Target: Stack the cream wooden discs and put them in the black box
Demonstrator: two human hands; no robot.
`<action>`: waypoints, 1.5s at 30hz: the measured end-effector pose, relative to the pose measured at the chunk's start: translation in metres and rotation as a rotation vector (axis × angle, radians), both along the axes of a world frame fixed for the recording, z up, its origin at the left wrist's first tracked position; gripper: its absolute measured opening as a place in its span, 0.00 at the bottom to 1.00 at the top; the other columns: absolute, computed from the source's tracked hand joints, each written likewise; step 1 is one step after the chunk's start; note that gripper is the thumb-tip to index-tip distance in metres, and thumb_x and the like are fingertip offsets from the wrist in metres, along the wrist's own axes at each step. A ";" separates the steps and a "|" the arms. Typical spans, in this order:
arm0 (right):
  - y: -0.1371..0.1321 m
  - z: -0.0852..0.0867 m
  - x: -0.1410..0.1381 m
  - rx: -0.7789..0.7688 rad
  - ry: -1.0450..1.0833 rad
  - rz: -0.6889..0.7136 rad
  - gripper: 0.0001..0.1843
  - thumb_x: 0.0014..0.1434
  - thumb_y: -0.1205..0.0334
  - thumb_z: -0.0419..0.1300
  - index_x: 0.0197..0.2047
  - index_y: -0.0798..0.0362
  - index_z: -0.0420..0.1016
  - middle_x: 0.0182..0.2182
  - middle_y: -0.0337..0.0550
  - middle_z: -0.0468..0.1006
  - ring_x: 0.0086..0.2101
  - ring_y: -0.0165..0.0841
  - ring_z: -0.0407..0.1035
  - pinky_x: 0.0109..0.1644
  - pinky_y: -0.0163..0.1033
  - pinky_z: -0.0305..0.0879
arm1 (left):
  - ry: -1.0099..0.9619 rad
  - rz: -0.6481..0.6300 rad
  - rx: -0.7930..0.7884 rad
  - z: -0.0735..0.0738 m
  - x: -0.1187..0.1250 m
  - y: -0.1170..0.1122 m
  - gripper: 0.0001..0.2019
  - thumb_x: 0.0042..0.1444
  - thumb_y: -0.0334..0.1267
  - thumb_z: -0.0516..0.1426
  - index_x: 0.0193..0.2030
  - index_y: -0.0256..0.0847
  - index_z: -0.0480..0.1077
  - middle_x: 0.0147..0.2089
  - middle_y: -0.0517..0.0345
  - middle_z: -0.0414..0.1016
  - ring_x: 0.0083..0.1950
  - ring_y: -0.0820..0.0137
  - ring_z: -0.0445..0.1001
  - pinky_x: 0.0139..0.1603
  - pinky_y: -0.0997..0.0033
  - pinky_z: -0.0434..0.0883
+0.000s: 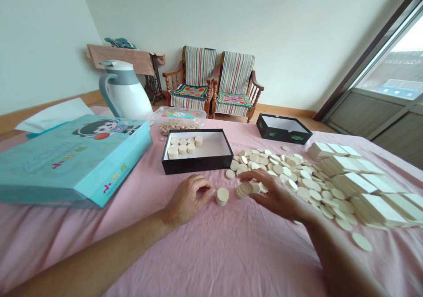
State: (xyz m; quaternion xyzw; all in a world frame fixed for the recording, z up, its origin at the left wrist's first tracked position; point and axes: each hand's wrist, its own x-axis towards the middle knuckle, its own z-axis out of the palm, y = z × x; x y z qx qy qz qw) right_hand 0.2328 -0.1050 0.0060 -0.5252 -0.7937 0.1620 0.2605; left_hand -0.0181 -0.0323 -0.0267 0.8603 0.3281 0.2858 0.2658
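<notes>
On the pink cloth, a short stack of round wooden discs [222, 195] stands upright between my hands. My left hand [190, 198] is just left of it, thumb and fingertips brought together; I see nothing between them. My right hand [276, 193] curves over a small group of wooden discs [243, 190] at the near edge of the loose pile, with its thumb and fingers around them. Many loose wooden discs [310, 183] spread to the right. Behind my left hand, a black open box [198, 162] with a white inside holds several short stacks of discs [182, 148] at its left end.
Rows of stacked white rectangular pieces [380, 209] stand at the right. A second black box [284, 136] lies farther back. A blue carton [66, 165], a white and grey jug [127, 94] and a clear container [178, 116] of small beige pieces are on the left.
</notes>
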 end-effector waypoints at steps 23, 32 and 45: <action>-0.002 0.003 -0.018 0.085 -0.107 -0.114 0.21 0.54 0.64 0.59 0.52 0.49 0.66 0.40 0.45 0.74 0.40 0.37 0.68 0.45 0.45 0.63 | -0.007 -0.003 0.005 -0.002 0.000 0.001 0.10 0.59 0.37 0.53 0.31 0.38 0.73 0.31 0.56 0.72 0.36 0.69 0.70 0.39 0.70 0.67; -0.002 0.002 -0.010 0.077 -0.101 -0.145 0.19 0.55 0.62 0.60 0.51 0.48 0.67 0.41 0.45 0.74 0.41 0.37 0.68 0.46 0.45 0.63 | -0.009 0.003 0.001 0.001 0.000 0.000 0.09 0.58 0.35 0.54 0.31 0.38 0.73 0.31 0.56 0.72 0.36 0.69 0.70 0.39 0.71 0.66; -0.006 0.007 0.000 0.041 -0.147 -0.171 0.11 0.53 0.71 0.55 0.37 0.51 0.75 0.34 0.43 0.75 0.35 0.34 0.69 0.41 0.41 0.64 | -0.127 0.034 0.025 0.002 -0.002 -0.002 0.07 0.59 0.35 0.53 0.36 0.38 0.73 0.36 0.54 0.74 0.40 0.69 0.72 0.42 0.70 0.69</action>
